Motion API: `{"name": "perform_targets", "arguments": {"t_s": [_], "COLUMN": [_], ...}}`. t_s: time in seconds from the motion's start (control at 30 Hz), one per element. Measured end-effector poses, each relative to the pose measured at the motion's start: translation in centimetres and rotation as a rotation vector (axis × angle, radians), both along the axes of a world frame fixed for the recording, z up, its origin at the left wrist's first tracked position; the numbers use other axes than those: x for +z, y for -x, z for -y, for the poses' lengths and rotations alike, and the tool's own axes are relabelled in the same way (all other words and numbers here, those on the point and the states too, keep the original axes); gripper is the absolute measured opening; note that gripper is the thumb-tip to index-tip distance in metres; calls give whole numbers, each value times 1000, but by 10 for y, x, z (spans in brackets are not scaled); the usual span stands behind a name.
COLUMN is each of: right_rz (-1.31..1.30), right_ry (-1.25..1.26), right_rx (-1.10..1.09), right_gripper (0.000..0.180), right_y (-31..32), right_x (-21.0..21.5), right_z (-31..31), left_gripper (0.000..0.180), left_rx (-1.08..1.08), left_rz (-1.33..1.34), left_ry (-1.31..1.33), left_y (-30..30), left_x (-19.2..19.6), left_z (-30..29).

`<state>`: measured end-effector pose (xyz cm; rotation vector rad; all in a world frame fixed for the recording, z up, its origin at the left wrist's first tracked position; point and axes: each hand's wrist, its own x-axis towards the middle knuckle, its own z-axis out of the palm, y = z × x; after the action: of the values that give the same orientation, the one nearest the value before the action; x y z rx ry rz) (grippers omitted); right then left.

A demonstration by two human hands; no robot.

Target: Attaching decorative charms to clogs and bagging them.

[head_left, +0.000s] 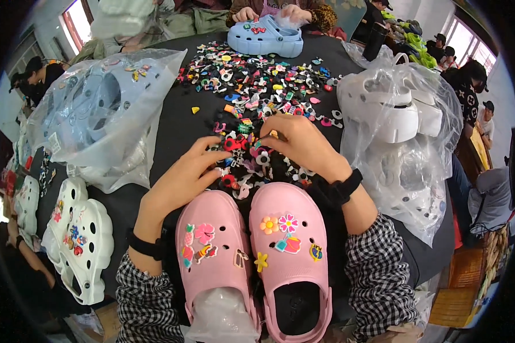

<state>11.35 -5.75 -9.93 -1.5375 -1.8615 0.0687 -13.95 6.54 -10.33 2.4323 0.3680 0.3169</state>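
Two pink clogs (216,212) lie side by side in front of me, toes pointing away. Flower, pineapple, starfish and other charms sit in their holes. A clear plastic bag (223,314) fills the left clog's opening. Beyond the toes, a heap of small colourful shoe charms (252,154) spreads up the black table. My left hand (191,168) is at the heap's left edge, fingers apart and touching charms, with nothing gripped. My right hand (303,143) bends over the heap, its fingers closed around a small orange-yellow charm (273,134).
Bagged light-blue clogs (91,100) lie at the left, above a white clog (77,240) with charms. Bagged white clogs (383,114) stand at the right. Across the table (174,123), another person's hands work on a blue clog (266,40). A dark bottle (375,41) stands far right.
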Motion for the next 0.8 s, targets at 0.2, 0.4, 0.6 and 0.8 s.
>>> {"name": "perform_targets", "arguments": {"t_s": [0.2, 0.4, 0.6, 0.8], "right_rz": [-355, -645, -637, -673], "right_ry": [218, 318, 303, 365], "right_rx": [1, 167, 171, 174], "right_gripper": [10, 13, 13, 21], "right_y": [-1, -5, -8, -4], "right_x": [28, 44, 52, 57], "right_z": [16, 24, 32, 33], "left_gripper": [37, 30, 21, 23], "left_rx": [33, 80, 190, 174], "left_rz": [9, 37, 194, 195], "left_ry": [-148, -224, -34, -177], "left_y": [4, 6, -5, 1], "left_x": [-4, -6, 8, 1], "left_z": [-3, -8, -3, -6]}}
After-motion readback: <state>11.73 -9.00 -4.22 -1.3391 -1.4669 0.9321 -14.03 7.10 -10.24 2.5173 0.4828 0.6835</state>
